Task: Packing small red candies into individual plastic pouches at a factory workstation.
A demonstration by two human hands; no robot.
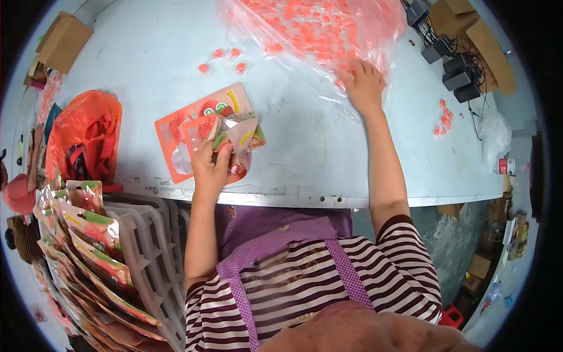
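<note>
Risk lay mid-frame: left hand (210, 167) pinched pouch (239, 136) open, right hand (365, 87) flat, empty on candy bag (316, 26); candies could spill.

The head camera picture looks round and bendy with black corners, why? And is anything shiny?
In the head view, the fisheye lens bends the table edge and blackens the corners; soft glare whitens the clear plastic bag by the right hand; the left hand and its pouch look sharp.

A packing workshop: a bare worktable (146, 53), cardboard boxes (64, 38), stacked printed pouches (94, 234).
</note>
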